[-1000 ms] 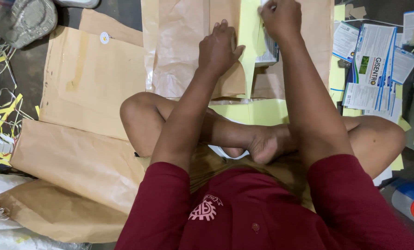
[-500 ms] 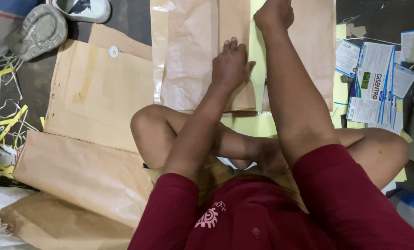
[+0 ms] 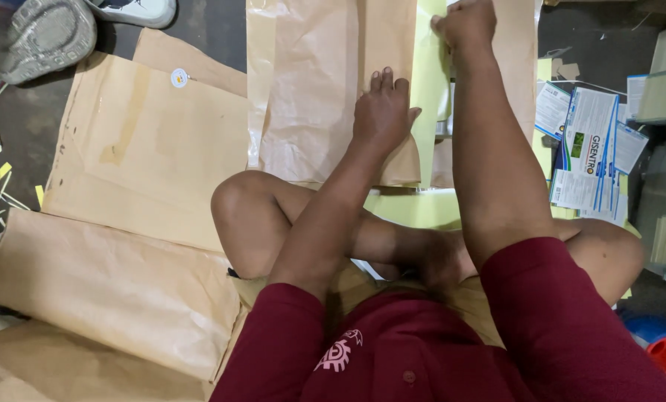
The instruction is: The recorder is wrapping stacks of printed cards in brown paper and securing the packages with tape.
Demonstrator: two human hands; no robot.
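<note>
beside printed leaflets point(image 3: 590, 160), left hand point(image 3: 381, 112) flat, released on brown paper point(image 3: 311, 89); right hand point(image 3: 463, 26) clenched.

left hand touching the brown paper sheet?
Touching. Head view: left hand lies flat, palm down, on the brown paper sheet, no gap showing.

Soft, even overhead light keeps the brown paper sheets point(image 3: 162, 164) bright and mostly sharp, while the dark floor point(image 3: 214, 30) sinks into shadow and frame edges blur slightly.
</note>
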